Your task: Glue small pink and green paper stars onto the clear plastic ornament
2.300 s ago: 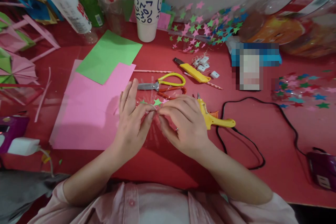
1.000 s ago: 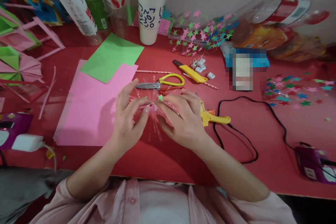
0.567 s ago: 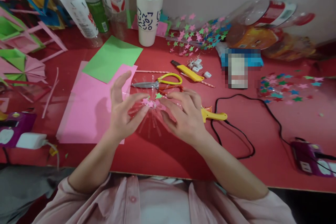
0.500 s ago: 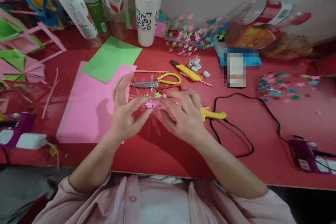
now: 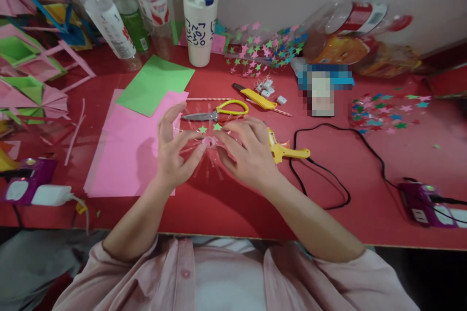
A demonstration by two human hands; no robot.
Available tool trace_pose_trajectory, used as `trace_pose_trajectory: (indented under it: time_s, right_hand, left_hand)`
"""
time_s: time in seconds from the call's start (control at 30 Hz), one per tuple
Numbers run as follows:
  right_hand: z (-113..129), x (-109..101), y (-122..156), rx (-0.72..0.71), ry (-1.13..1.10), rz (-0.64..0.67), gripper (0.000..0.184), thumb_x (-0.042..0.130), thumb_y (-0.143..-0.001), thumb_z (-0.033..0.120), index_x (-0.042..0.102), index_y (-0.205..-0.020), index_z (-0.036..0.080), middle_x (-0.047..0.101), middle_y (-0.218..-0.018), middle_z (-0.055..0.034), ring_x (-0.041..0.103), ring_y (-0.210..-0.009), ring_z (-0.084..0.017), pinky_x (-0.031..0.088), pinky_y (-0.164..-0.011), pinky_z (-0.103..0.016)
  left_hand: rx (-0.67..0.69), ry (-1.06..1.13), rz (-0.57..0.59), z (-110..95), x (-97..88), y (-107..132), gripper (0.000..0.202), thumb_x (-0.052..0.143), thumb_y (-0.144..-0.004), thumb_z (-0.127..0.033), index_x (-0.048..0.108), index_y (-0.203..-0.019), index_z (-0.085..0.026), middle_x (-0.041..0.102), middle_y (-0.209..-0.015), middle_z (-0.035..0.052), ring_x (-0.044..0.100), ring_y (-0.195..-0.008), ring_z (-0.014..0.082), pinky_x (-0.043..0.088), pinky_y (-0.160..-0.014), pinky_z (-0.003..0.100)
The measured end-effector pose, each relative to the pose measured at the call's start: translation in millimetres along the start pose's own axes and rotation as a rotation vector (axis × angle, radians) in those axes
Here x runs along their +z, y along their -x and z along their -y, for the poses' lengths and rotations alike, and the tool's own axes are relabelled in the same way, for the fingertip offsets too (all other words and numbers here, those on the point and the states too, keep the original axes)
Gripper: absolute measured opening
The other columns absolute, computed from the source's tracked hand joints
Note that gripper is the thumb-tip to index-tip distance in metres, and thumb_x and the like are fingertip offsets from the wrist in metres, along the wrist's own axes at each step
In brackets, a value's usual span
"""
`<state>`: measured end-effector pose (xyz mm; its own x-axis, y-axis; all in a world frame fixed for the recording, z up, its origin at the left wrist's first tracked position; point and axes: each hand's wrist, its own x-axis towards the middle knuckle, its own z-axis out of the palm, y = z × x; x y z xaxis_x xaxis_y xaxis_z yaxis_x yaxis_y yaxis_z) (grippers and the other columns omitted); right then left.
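Between my hands is a clear plastic piece (image 5: pixel 209 142) with a round ring in the middle and thin strips fanning out, like a cut bottle top. Green stars (image 5: pixel 217 127) sit on its far side. My left hand (image 5: pixel 177 153) pinches its left side near the ring with thumb and forefinger, the other fingers raised. On the opposite side, my right hand (image 5: pixel 250 153) grips it with bent fingers, partly hiding the strips. Just beyond lie scissors (image 5: pixel 200 116) with yellow and red handles. A yellow glue gun (image 5: pixel 292 152) rests right of my right hand.
Pink sheets (image 5: pixel 127 155) and a green sheet (image 5: pixel 156 85) lie left. Behind stand a white cup (image 5: pixel 199 34) and several bottles (image 5: pixel 109 24). A yellow cutter (image 5: pixel 257 98), star-covered plastic (image 5: pixel 390 114) and a black cord (image 5: pixel 328 125) lie right. Paper shapes (image 5: pixel 29 58) crowd the left.
The plastic piece has turned in my fingers: the pink star at its middle no longer shows, and the ring and two green stars are visible. My view has shifted slightly.
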<state>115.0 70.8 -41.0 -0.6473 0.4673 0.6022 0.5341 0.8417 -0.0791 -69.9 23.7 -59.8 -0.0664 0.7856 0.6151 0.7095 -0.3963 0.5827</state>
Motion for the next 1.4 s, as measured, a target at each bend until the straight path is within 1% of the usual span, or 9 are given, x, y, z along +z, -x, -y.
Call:
trace_pose_trajectory:
  time_s: [0.13, 0.27, 0.33, 0.47, 0.63, 0.73, 0.87, 1.1, 1.4]
  right_hand:
    - [-0.4, 2.9, -0.5, -0.017, 0.047, 0.020, 0.025, 0.055, -0.086, 0.018, 0.063, -0.110, 0.021, 0.061, -0.105, -0.0085, 0.048, -0.100, -0.023, 0.040, -0.095, -0.045]
    - [-0.7, 3.1, 3.3, -0.041, 0.054, 0.042, 0.023, 0.056, -0.086, 0.019, 0.063, -0.108, 0.024, 0.060, -0.107, -0.0069, 0.047, -0.101, -0.022, 0.039, -0.097, -0.046]
    - [-0.8, 2.6, 5.3, -0.049, 0.059, 0.045, 0.023, 0.057, -0.086, 0.019, 0.062, -0.108, 0.025, 0.060, -0.107, -0.0064, 0.047, -0.103, -0.022, 0.038, -0.098, -0.046]
    - [-2.0, 2.9, 7.2, -0.070, 0.083, 0.013, 0.025, 0.059, -0.086, 0.021, 0.061, -0.111, 0.024, 0.061, -0.108, -0.0068, 0.046, -0.105, -0.022, 0.038, -0.100, -0.045]
    - [-2.7, 2.8, 7.1, -0.027, 0.068, 0.005, 0.025, 0.058, -0.087, 0.023, 0.060, -0.112, 0.023, 0.060, -0.108, -0.0074, 0.048, -0.103, -0.022, 0.041, -0.098, -0.045]
    - [-2.1, 1.9, 7.6, -0.017, 0.033, 0.010, 0.023, 0.058, -0.086, 0.021, 0.061, -0.109, 0.020, 0.062, -0.103, -0.0077, 0.049, -0.099, -0.022, 0.041, -0.098, -0.044]
    - [-1.6, 2.7, 8.6, -0.016, 0.006, 0.019, 0.020, 0.058, -0.086, 0.020, 0.060, -0.106, 0.020, 0.064, -0.102, -0.0069, 0.050, -0.097, -0.021, 0.041, -0.096, -0.043]
    - [-0.6, 3.3, 5.5, -0.028, -0.001, -0.009, 0.023, 0.060, -0.085, 0.019, 0.059, -0.107, 0.016, 0.066, -0.100, -0.0078, 0.051, -0.098, -0.021, 0.042, -0.094, -0.040]
    - [2.3, 3.9, 7.9, -0.005, 0.043, 0.001, 0.022, 0.058, -0.086, 0.020, 0.059, -0.108, 0.019, 0.065, -0.095, -0.0045, 0.050, -0.093, -0.019, 0.039, -0.098, -0.041]
  left_hand:
    - [-0.072, -0.016, -0.055, 5.7, 4.0, 1.8, 0.011, 0.055, -0.088, -0.033, 0.061, -0.088, -0.024, 0.044, -0.141, 0.0060, 0.042, -0.134, 0.0259, 0.039, -0.109, 0.052]
    - [-0.109, -0.021, -0.052, 10.1, 6.5, 2.7, 0.011, 0.055, -0.089, -0.032, 0.060, -0.088, -0.023, 0.045, -0.139, 0.0068, 0.041, -0.134, 0.0243, 0.039, -0.109, 0.050]
    - [-0.092, -0.014, -0.038, 10.4, 6.8, 2.5, 0.010, 0.055, -0.088, -0.032, 0.061, -0.089, -0.023, 0.045, -0.139, 0.0066, 0.042, -0.133, 0.0242, 0.040, -0.108, 0.050]
    - [0.002, -0.040, 0.018, 7.0, 6.3, 0.9, 0.013, 0.059, -0.085, -0.032, 0.062, -0.096, -0.026, 0.043, -0.140, 0.0066, 0.042, -0.132, 0.0256, 0.040, -0.107, 0.051]
    - [0.088, -0.075, 0.054, 4.2, 7.3, -0.5, 0.016, 0.060, -0.083, -0.030, 0.064, -0.098, -0.026, 0.044, -0.140, 0.0063, 0.045, -0.129, 0.0270, 0.041, -0.105, 0.053]
    - [0.079, -0.077, 0.054, 5.8, 8.3, 0.1, 0.014, 0.061, -0.082, -0.028, 0.063, -0.096, -0.026, 0.045, -0.139, 0.0063, 0.045, -0.129, 0.0269, 0.040, -0.105, 0.053]
    - [0.055, -0.081, 0.070, 5.9, 8.2, 0.4, 0.012, 0.063, -0.080, -0.026, 0.061, -0.092, -0.025, 0.045, -0.138, 0.0060, 0.044, -0.129, 0.0272, 0.040, -0.105, 0.053]
    - [0.096, -0.033, 0.060, 6.5, 8.4, 0.1, 0.010, 0.061, -0.079, -0.021, 0.059, -0.089, -0.023, 0.045, -0.138, 0.0065, 0.045, -0.127, 0.0275, 0.039, -0.105, 0.051]
    - [0.107, -0.033, 0.044, 7.6, 9.4, -0.2, 0.010, 0.062, -0.078, -0.020, 0.058, -0.088, -0.023, 0.047, -0.136, 0.0064, 0.046, -0.125, 0.0274, 0.040, -0.103, 0.049]
